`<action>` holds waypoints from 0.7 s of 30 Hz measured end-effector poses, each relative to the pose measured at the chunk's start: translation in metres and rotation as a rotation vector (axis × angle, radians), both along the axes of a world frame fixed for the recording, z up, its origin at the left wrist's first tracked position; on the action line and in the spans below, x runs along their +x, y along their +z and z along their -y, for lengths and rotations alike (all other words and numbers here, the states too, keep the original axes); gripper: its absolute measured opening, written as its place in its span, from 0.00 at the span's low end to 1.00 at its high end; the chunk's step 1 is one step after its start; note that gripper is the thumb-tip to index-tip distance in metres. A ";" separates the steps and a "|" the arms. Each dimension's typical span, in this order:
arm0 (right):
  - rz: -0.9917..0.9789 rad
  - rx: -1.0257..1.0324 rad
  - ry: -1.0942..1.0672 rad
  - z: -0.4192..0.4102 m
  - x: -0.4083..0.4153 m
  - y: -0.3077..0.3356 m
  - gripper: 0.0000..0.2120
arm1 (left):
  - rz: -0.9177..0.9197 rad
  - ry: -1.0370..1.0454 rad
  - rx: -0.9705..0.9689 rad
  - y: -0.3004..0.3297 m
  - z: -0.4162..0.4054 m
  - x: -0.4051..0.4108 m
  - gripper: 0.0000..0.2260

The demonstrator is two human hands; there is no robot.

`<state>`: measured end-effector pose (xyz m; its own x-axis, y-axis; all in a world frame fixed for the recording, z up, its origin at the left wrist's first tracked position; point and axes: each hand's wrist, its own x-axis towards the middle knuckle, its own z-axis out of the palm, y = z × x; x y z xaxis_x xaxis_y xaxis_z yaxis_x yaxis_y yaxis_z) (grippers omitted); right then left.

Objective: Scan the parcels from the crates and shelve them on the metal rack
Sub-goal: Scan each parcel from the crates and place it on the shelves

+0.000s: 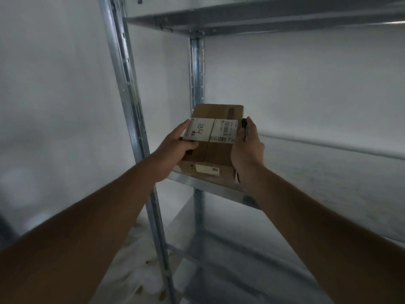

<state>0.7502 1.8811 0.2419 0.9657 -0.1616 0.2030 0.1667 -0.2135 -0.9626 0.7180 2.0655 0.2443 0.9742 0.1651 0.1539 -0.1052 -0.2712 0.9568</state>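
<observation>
A brown cardboard parcel (217, 150) with two white labels on top, one handwritten "A34", sits at the left end of the middle shelf of the metal rack (328, 163). My left hand (179, 148) grips its left side, thumb on the label. Against its right side lies my right hand (246, 150), which also holds a small black object (244, 123), likely a scanner, between fingers and thumb. The parcel's near edge lies at the shelf's front lip.
The rack's front left upright (129, 106) stands just left of my left arm. A higher shelf (263, 20) runs overhead and a lower shelf (241, 260) lies beneath. White walls surround the rack. Crates are out of view.
</observation>
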 end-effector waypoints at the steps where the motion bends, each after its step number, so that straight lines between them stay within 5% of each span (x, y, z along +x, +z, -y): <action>1: -0.004 -0.007 -0.008 -0.005 0.007 -0.001 0.19 | -0.017 -0.010 -0.004 -0.001 -0.005 0.007 0.34; 13: -0.167 -0.016 -0.221 -0.045 0.059 -0.010 0.17 | -0.116 -0.210 0.088 -0.004 -0.047 0.088 0.21; 21: -0.195 -0.058 -0.352 -0.053 0.069 -0.009 0.19 | -0.165 -0.302 0.241 -0.002 -0.050 0.114 0.21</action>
